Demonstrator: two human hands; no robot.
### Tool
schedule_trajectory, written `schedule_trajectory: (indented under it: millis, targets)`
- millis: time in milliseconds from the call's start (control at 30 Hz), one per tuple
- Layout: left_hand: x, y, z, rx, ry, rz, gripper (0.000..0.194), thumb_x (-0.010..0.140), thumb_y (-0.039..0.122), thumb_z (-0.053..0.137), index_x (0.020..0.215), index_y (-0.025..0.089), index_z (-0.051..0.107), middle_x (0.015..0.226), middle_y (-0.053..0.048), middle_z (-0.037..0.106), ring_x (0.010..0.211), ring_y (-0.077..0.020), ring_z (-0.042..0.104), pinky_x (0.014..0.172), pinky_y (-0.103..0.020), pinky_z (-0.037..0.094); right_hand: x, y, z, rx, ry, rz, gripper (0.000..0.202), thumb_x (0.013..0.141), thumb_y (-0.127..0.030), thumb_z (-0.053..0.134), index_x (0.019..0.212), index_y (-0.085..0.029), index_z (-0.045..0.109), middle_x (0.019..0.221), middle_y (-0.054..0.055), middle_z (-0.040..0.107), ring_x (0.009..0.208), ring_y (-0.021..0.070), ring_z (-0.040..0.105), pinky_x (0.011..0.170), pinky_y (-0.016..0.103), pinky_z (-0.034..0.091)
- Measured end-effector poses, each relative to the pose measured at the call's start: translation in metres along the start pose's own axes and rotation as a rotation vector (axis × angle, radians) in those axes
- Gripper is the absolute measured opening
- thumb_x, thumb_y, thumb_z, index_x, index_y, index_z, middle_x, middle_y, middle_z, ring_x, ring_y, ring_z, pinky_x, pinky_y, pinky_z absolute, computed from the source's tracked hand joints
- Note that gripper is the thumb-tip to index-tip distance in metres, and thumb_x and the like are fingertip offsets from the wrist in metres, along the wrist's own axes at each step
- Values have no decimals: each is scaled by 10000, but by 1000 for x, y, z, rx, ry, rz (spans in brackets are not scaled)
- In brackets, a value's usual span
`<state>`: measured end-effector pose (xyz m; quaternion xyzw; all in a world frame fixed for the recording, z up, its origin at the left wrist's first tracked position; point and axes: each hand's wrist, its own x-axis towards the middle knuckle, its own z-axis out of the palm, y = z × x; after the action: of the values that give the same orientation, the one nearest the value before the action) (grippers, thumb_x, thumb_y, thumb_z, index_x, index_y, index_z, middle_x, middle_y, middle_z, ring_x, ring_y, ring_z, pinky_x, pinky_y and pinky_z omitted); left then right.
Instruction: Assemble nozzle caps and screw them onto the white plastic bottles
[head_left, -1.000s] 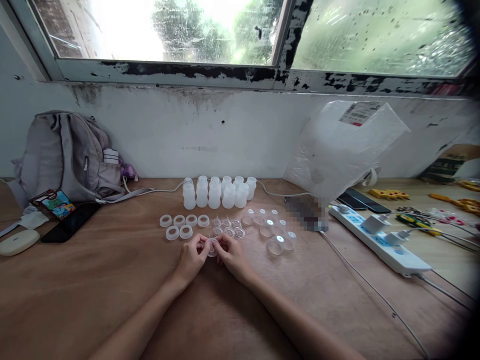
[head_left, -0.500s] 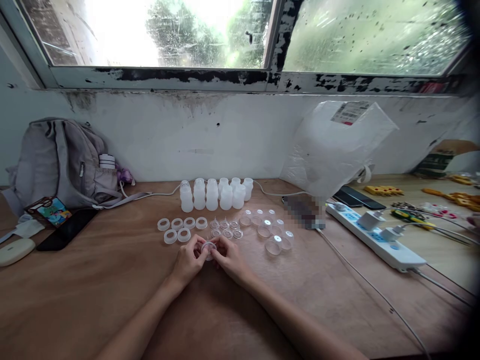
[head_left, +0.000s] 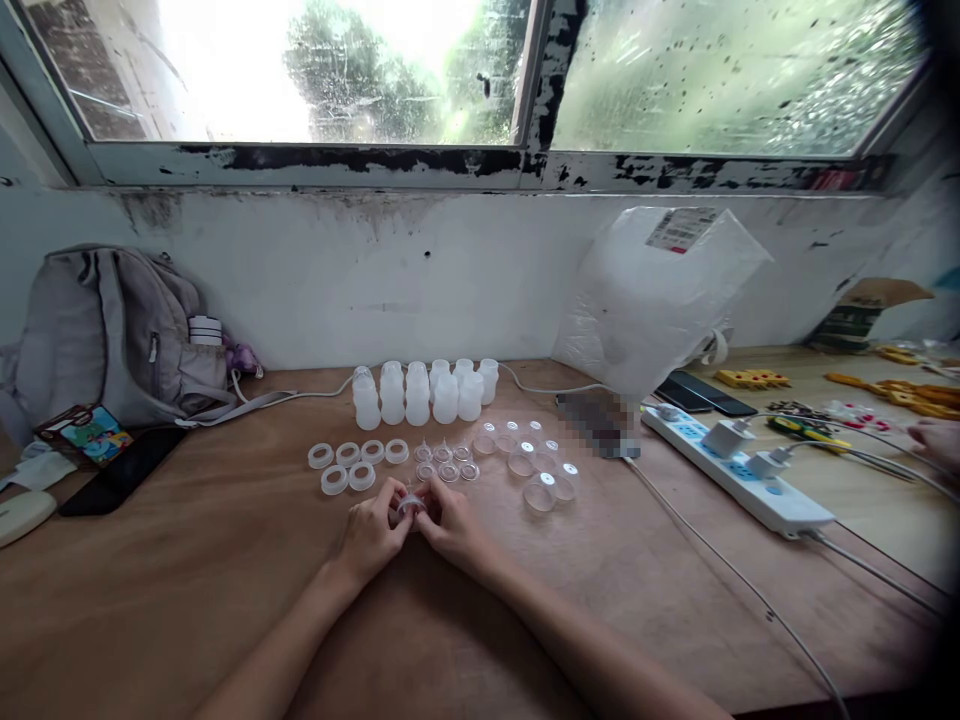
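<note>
My left hand point(head_left: 373, 535) and my right hand point(head_left: 450, 527) meet over the wooden table point(head_left: 225, 590), fingertips pinching one small clear plastic piece point(head_left: 410, 506) between them. Just beyond lie several white rings point(head_left: 346, 462), several small clear nipple-like pieces point(head_left: 446, 462) and several clear round caps point(head_left: 536, 466). Behind those stands a cluster of small white bottles point(head_left: 420, 392) near the wall.
A grey backpack point(head_left: 112, 335) leans at the back left, with a black phone point(head_left: 120, 470) and a white case point(head_left: 22, 515) beside it. A white plastic bag point(head_left: 652, 295) stands at the back right. A power strip point(head_left: 739, 470) with cables lies right. Another person's hand point(head_left: 937, 440) shows at the right edge.
My hands stay together on the small clear piece, turning it slightly. The view has shifted a little to the right and down; the parts on the table have not moved.
</note>
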<state>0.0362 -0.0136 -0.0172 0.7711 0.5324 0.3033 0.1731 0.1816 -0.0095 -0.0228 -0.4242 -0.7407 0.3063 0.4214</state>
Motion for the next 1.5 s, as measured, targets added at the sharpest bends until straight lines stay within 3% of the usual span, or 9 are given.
schedule_trajectory:
  millis: [467, 667, 867, 1000, 1100, 1200, 1333, 1400, 1500]
  targets:
    - [-2, -5, 5, 141, -61, 3, 72, 703, 168, 436, 737, 221, 401, 633, 24, 545, 614, -153, 552, 552, -225, 332, -7, 5, 1, -312, -66, -164, 146, 657, -124, 464, 789, -187, 463, 672, -1, 533, 566, 114, 461, 539, 207, 343]
    - [0, -6, -1, 125, 37, -84, 130, 675, 147, 455, 774, 217, 409, 695, 16, 552, 651, -166, 548, 581, -242, 354, -8, -12, -8, -80, -120, -156, 244, 736, -156, 472, 974, -195, 507, 704, -7, 555, 585, 99, 495, 577, 204, 396]
    - [0, -5, -6, -161, 92, -27, 81, 741, 219, 454, 786, 213, 388, 767, 7, 565, 665, -145, 557, 611, -244, 405, -5, -9, 0, 441, 48, 211, 403, 782, -332, 471, 1151, -218, 357, 726, -12, 585, 414, 77, 485, 400, 200, 407]
    - [-1, -2, -6, -275, 58, 39, 97, 752, 261, 472, 734, 202, 397, 753, 7, 571, 636, -123, 554, 580, -221, 410, 0, -1, 1, 635, 31, 319, 401, 725, -427, 532, 1032, -181, 454, 675, -15, 575, 368, 72, 473, 339, 192, 381]
    - [-3, 0, -4, -298, 38, 81, 81, 747, 247, 474, 725, 195, 416, 743, 11, 569, 597, -102, 536, 561, -208, 407, 1, 3, -1, 602, 42, 290, 295, 714, -441, 547, 814, -163, 549, 593, -21, 551, 374, 66, 451, 344, 186, 361]
    - [-4, 2, -3, -353, 7, 74, 97, 714, 190, 476, 807, 187, 449, 780, -4, 572, 631, -111, 554, 550, -204, 418, 2, 6, -2, 577, 79, 284, 265, 715, -441, 555, 708, -177, 537, 474, -50, 487, 361, 78, 431, 350, 196, 346]
    - [-2, 2, -5, -560, -85, 114, 312, 652, 99, 424, 955, 170, 445, 895, -44, 572, 816, -154, 572, 714, -267, 450, 6, 9, -2, 603, 130, 284, 274, 707, -450, 565, 683, -183, 508, 471, -57, 478, 335, 77, 414, 343, 204, 320]
    - [0, 1, -6, -691, -112, 124, 344, 651, 119, 412, 991, 158, 444, 986, -73, 565, 935, -185, 544, 803, -307, 426, 8, 10, -3, 606, 129, 282, 290, 699, -465, 567, 678, -183, 500, 485, -56, 484, 331, 76, 413, 341, 206, 316]
    - [2, 1, -7, -818, -111, 31, 317, 710, 210, 418, 1020, 150, 446, 1063, -98, 558, 1011, -217, 511, 835, -332, 410, 8, 9, -3, 587, 117, 276, 311, 696, -486, 560, 673, -185, 488, 545, -43, 514, 345, 76, 434, 345, 208, 319]
